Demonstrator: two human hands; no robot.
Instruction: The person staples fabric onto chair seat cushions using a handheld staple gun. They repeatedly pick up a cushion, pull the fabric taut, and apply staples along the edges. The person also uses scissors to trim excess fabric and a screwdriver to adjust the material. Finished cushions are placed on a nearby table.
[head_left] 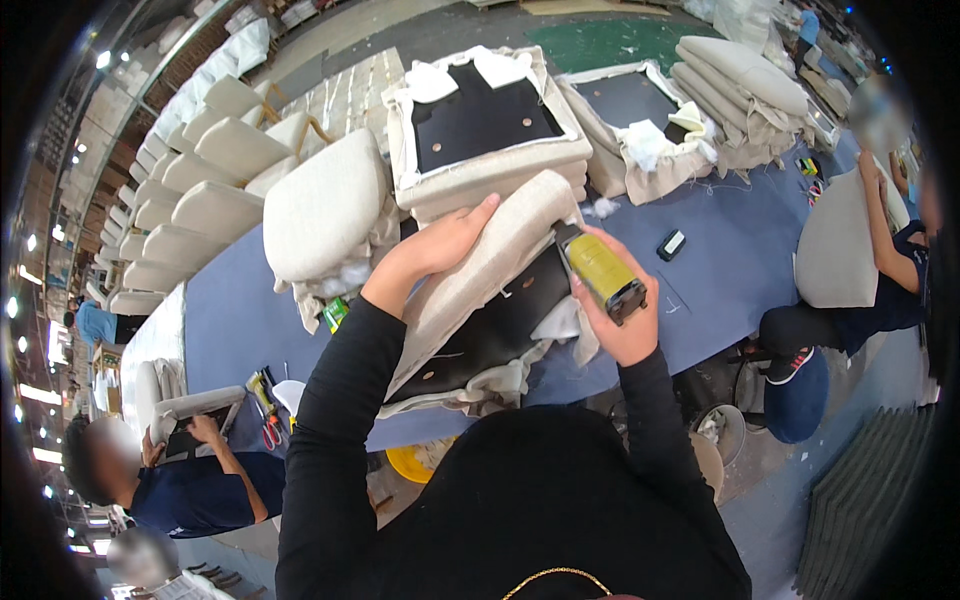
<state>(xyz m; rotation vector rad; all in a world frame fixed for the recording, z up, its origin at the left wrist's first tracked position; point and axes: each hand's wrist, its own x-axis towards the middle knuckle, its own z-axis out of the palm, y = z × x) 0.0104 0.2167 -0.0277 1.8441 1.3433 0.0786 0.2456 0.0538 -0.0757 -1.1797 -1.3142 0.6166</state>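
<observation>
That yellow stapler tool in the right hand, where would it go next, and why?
Probably a short slide along the cushion's edge to the next spot. The right hand presses the yellow stapler against the beige seat cushion, the left hand holds the fabric flat, and loose cloth hangs beside it.

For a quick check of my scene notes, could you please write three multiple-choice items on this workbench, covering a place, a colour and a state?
1. Where does the left hand rest?
A. on the tilted cushion
B. on the scissors
C. on the floor

2. What colour is the table cover?
A. red
B. blue
C. white

3. How is the staple gun?
A. lying on the table
B. hanging
C. gripped in the right hand

Key: 1 A, the palm lies on its beige edge; 2 B, blue shows around the cushions; 3 C, the fingers wrap it.
</observation>
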